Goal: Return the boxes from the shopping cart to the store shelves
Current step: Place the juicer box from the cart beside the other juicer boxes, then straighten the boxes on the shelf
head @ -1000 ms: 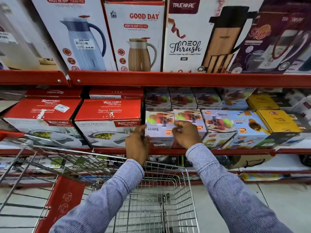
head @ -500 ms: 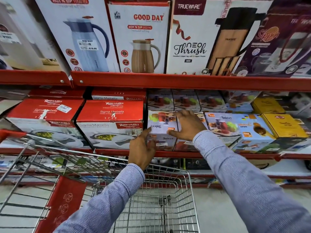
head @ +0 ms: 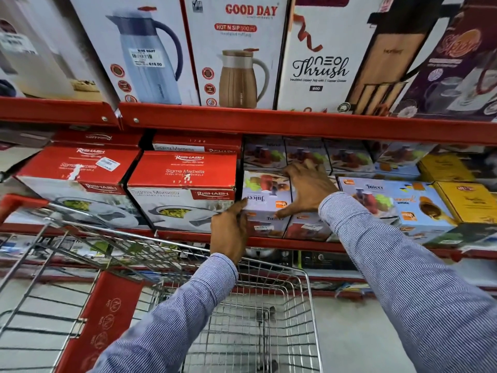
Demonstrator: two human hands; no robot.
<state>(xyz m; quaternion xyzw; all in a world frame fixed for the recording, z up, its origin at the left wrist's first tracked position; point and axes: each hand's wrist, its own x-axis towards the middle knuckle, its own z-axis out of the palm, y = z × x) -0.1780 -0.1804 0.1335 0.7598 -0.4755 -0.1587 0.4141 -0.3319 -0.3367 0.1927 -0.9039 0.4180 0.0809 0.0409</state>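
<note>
The Juicer box [head: 265, 196] sits on the middle shelf [head: 295, 242], upside down by its lettering, squeezed between a red Rishabh box [head: 183, 184] on its left and a second Juicer box [head: 309, 224] on its right, which the right arm mostly hides. The left hand [head: 228, 232] presses its fingertips against the box's lower left corner, fingers loose rather than closed around it. The right hand [head: 309, 188] lies flat and spread across the top right of the box, palm down, thumb hooked over the front face; it grips nothing. Behind, four more Juicer boxes line the back row [head: 347, 157], and another [head: 398, 203] faces out further right, beside two yellow boxes [head: 468, 200]. Two Rishabh boxes stand in front on the left, with two more stacked behind them. On the upper shelf [head: 242, 118] stand tall boxes: a blue jug box [head: 139, 49], a Good Day box [head: 242, 49], a Neo Thrush box [head: 322, 63] and a purple box [head: 457, 63]. The wire cart [head: 269, 319] stands below the arms with no boxes visible in its basket.
</note>
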